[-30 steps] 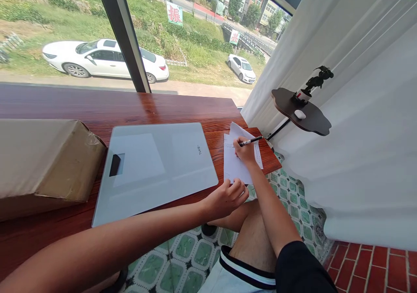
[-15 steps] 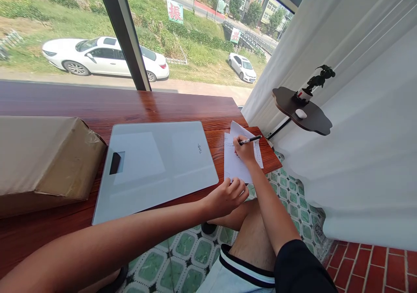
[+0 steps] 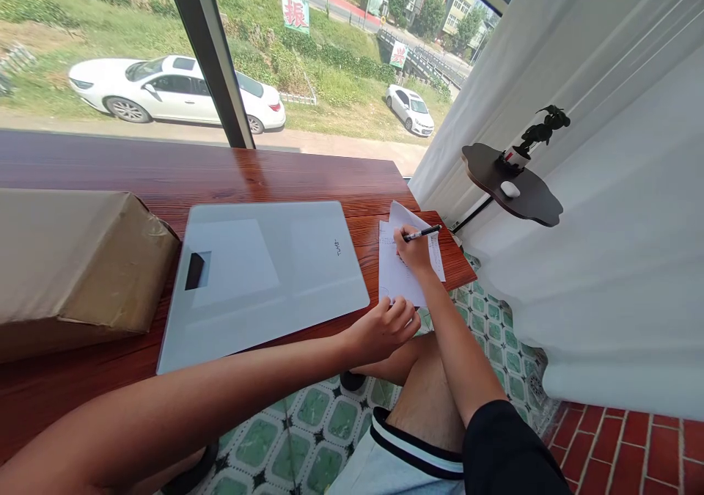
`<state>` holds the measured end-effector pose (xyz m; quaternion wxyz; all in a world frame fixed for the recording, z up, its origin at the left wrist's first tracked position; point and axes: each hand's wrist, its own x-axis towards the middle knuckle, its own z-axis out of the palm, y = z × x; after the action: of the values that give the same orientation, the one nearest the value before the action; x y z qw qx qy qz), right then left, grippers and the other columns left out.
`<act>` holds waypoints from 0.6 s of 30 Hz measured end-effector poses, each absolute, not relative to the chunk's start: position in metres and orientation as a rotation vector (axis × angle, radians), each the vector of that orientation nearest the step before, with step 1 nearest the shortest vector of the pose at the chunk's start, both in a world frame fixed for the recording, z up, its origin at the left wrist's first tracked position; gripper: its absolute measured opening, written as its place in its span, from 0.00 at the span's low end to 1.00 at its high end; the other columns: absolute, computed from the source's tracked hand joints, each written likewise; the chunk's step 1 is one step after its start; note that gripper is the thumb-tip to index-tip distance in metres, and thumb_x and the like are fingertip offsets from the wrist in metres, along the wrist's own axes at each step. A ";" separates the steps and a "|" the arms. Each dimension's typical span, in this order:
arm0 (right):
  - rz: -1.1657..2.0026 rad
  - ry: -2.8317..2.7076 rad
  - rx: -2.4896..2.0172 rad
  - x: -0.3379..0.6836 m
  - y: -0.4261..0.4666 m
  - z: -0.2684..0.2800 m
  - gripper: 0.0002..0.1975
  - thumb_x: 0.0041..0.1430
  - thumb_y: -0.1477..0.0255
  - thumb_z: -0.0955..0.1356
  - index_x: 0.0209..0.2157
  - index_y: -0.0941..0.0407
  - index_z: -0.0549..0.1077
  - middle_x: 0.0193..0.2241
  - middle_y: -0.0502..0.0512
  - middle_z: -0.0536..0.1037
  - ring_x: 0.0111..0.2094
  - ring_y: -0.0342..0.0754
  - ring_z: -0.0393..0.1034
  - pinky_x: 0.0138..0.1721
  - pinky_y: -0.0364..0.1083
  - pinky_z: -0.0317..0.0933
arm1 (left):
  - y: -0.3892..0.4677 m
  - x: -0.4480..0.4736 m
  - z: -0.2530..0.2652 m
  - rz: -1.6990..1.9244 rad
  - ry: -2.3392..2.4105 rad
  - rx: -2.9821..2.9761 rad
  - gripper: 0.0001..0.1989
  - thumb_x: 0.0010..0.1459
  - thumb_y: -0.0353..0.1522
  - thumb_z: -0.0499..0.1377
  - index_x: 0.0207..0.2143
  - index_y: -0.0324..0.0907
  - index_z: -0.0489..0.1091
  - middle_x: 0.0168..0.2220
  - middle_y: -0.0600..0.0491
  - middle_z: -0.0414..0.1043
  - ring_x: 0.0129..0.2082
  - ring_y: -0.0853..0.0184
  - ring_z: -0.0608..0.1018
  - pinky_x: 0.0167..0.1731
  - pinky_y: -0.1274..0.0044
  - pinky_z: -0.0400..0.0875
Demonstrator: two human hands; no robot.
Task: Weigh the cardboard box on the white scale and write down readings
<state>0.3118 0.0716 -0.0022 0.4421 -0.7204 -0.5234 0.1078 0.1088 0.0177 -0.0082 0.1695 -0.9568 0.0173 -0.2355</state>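
My right hand (image 3: 413, 249) grips a dark pen (image 3: 422, 234), its back end pointing right and its tip hidden by the fingers. Beneath that hand lies a white sheet of paper (image 3: 391, 279) with small handwriting near its top. A second sheet (image 3: 435, 255) with writing is partly under the first, askew to the right. At the near edge of the paper, my left hand (image 3: 388, 324) has its fingers curled over the sheet's border; the fingertips are partly hidden.
A large pale glass-like board (image 3: 264, 282) covers the middle of the reddish wooden table (image 3: 324, 176). To the left sits a cardboard box (image 3: 82, 260). Beyond the table's right end stand a small dark side table (image 3: 536, 200) with a potted plant (image 3: 517, 159), and a white curtain (image 3: 621, 260).
The view has shifted very slightly. My right hand remains on the paper with the pen, with barely any movement, and my left hand stays at the near edge.
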 end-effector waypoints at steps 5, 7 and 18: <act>0.252 -1.307 -1.790 0.311 0.072 -0.001 0.20 0.65 0.60 0.63 0.20 0.51 0.57 0.12 0.45 0.65 0.17 0.44 0.62 0.26 0.44 0.57 | 0.018 0.109 -0.008 -0.639 0.061 -2.733 0.12 0.63 0.29 0.55 0.48 0.36 0.69 0.42 0.44 0.70 0.40 0.58 0.71 0.33 0.69 0.62; 0.253 -1.311 -1.794 0.311 0.072 0.000 0.20 0.65 0.61 0.63 0.20 0.51 0.58 0.12 0.45 0.65 0.17 0.44 0.63 0.27 0.44 0.57 | 0.018 0.109 -0.007 -0.635 0.063 -2.742 0.11 0.64 0.29 0.54 0.48 0.36 0.69 0.43 0.44 0.70 0.40 0.58 0.71 0.33 0.69 0.62; 0.262 -1.299 -1.841 0.309 0.071 0.005 0.20 0.65 0.64 0.63 0.19 0.51 0.57 0.13 0.45 0.66 0.18 0.44 0.63 0.27 0.44 0.59 | 0.018 0.108 -0.005 -0.606 0.065 -2.769 0.11 0.66 0.27 0.52 0.47 0.37 0.70 0.43 0.44 0.71 0.40 0.58 0.71 0.33 0.68 0.62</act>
<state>0.3087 0.0706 0.0045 0.4230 -0.7354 -0.5189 0.1046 0.1080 0.0181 -0.0047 0.1527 -0.9652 0.0227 -0.2111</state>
